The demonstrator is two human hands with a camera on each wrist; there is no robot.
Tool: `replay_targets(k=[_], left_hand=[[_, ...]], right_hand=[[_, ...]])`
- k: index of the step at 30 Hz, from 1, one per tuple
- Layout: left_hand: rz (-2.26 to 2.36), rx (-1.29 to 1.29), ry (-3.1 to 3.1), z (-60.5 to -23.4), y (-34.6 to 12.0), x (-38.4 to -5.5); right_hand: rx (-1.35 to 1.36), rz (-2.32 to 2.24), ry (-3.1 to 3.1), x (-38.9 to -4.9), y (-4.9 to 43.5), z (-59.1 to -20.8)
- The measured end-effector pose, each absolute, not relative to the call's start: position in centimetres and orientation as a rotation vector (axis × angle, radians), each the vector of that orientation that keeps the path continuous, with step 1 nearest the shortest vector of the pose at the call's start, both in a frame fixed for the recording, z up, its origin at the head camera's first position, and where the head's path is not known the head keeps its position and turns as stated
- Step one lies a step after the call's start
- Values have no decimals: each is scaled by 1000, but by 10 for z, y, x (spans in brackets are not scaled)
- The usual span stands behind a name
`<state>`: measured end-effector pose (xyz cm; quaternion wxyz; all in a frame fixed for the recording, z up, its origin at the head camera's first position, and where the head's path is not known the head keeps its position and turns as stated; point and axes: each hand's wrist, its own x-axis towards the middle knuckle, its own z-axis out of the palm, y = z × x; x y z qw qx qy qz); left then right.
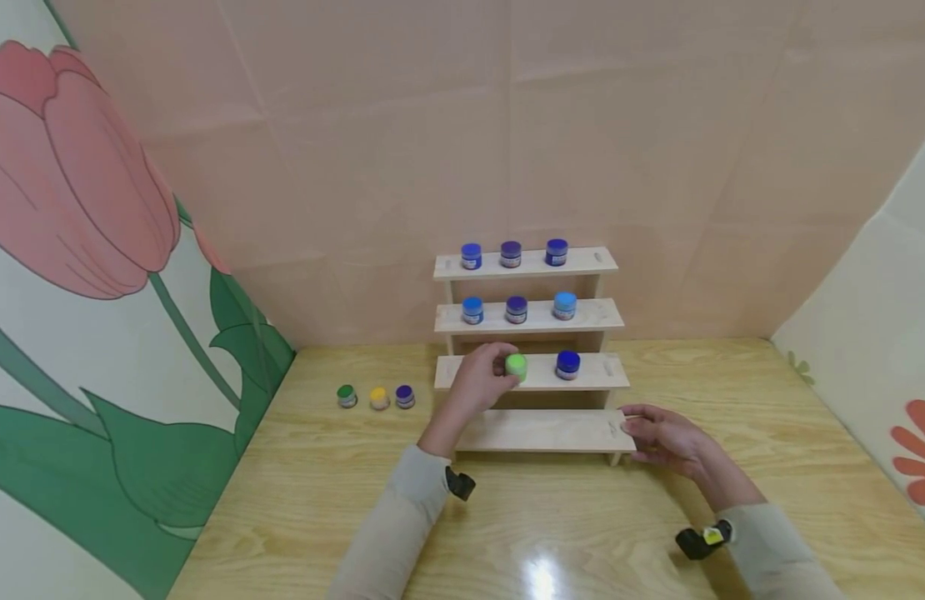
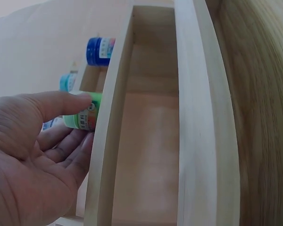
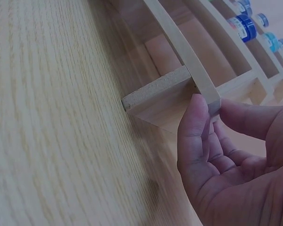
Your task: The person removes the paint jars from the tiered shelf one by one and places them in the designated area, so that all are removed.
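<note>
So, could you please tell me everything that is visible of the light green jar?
The light green jar is small, round and plastic-looking, with a bright green lid and a printed label. The left hand pinches it. It looks upright at the third shelf from the top, left of a dark blue jar. Whether its base touches the wood, I cannot tell.

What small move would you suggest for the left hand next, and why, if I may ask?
I'd suggest the left hand release the light green jar: it appears to stand upright on the third shelf down, near the dark blue jar, while the right hand grips the bottom shelf's end.
</note>
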<state>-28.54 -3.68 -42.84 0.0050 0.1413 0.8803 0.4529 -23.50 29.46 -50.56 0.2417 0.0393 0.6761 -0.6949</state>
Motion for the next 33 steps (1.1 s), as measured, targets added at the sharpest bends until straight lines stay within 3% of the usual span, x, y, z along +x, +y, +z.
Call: replay_targets(k=[16, 33], left_hand=[[1623, 506, 2664, -421, -72, -279], [1676, 389, 2751, -425, -153, -259]], right_hand=[[80, -1918, 1822, -236, 296, -506], [65, -1909, 1834, -237, 296, -508]])
